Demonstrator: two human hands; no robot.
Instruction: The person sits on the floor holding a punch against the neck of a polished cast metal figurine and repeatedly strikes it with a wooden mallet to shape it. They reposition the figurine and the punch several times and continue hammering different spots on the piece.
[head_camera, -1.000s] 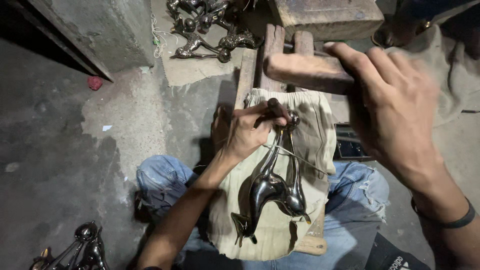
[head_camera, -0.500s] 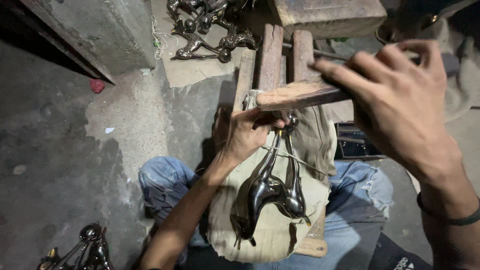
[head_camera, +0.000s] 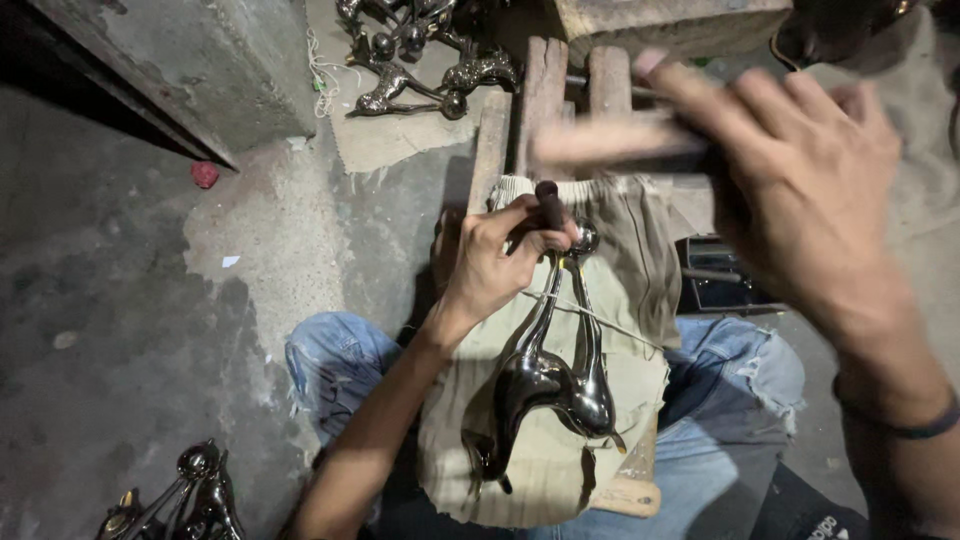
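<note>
A shiny dark metal figurine (head_camera: 545, 385) with long thin legs lies on a folded khaki cloth (head_camera: 620, 260) over a wooden block across my lap. My left hand (head_camera: 495, 262) grips a short dark punch tool (head_camera: 549, 204) upright against the figurine's upper end, near a small metal ball. My right hand (head_camera: 800, 190) is raised above and to the right, holding a wooden mallet (head_camera: 610, 142) that is blurred by motion. A dark band circles my right wrist.
Several similar metal figurines (head_camera: 420, 50) lie on the floor at the top. More metal pieces (head_camera: 185, 495) sit at the bottom left. Wooden planks (head_camera: 540, 100) extend ahead of the cloth. A small dark box (head_camera: 715, 275) sits to the right. A concrete step (head_camera: 190, 70) fills the upper left.
The right hand with the mallet has swung from above the punch up and to the right, now blurred. The left hand keeps the punch on the figurine.
</note>
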